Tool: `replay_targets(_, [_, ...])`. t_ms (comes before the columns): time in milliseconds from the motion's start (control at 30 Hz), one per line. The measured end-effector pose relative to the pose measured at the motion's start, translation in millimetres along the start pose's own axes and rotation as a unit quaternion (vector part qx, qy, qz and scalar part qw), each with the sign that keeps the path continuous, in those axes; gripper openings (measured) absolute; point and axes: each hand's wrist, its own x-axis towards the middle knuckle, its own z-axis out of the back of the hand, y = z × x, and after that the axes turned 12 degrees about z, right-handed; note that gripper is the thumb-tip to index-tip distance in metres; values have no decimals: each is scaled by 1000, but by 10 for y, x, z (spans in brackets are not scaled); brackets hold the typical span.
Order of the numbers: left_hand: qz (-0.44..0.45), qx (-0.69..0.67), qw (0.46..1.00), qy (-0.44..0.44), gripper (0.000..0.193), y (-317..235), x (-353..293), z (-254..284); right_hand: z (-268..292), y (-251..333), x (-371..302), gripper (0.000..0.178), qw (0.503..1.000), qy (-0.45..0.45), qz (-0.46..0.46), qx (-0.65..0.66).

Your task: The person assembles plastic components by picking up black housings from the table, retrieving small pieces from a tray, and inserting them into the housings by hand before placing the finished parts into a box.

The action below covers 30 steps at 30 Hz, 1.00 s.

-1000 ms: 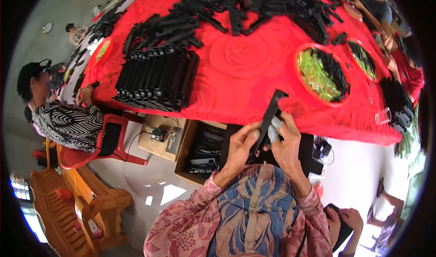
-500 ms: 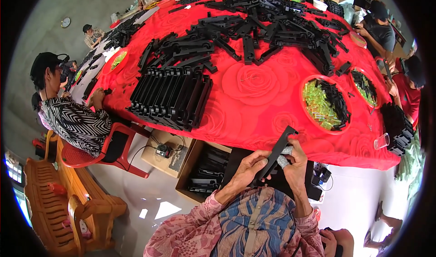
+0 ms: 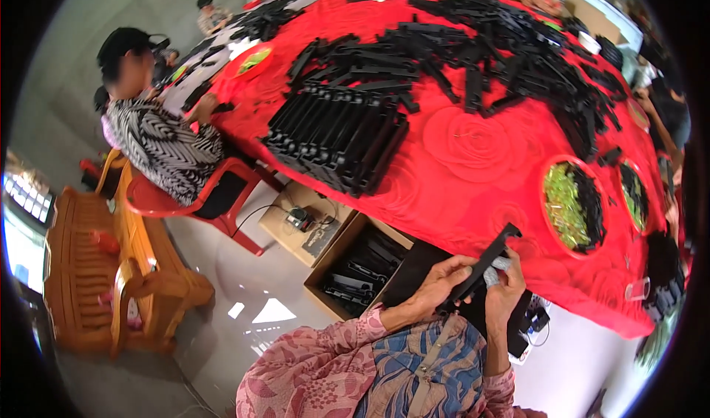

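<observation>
Between both hands, over my lap at the table's near edge, is a long narrow black plastic piece (image 3: 486,258) with a hooked upper end, tilted up to the right. My left hand (image 3: 442,283) grips its lower part, thumb along the side. Fingers of my right hand (image 3: 506,288), some wrapped in grey tape, close round it from the other side. The piece's lower end is partly hidden by my fingers. Beyond, on the red tablecloth (image 3: 473,204), stands a neat stack of similar black pieces (image 3: 336,133).
A large loose heap of black pieces (image 3: 510,63) spreads over the far table. At right, a red basin (image 3: 547,204) holds yellow-green and black small parts, near a clear cup (image 3: 637,289). Below the edge is a cardboard box (image 3: 322,294). A co-worker (image 3: 166,133) sits at left.
My view has swung left, so the table and stack sit farther right in the picture. Both hands keep hold of the black piece, with little change in grip.
</observation>
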Motion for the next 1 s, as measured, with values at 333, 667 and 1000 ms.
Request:
replay_targets(333, [11,-2,1000,-21,27,33,-31,-59,1,-38,-153,26,996,-16,7,-91])
replay_targets(667, [-44,-147,988,15,29,-282,83,53,-59,197,107,18,988,-9,135,-79])
replay_targets(1000, [-15,-166,985,43,33,-172,79,76,147,31,-28,18,994,-74,-50,66])
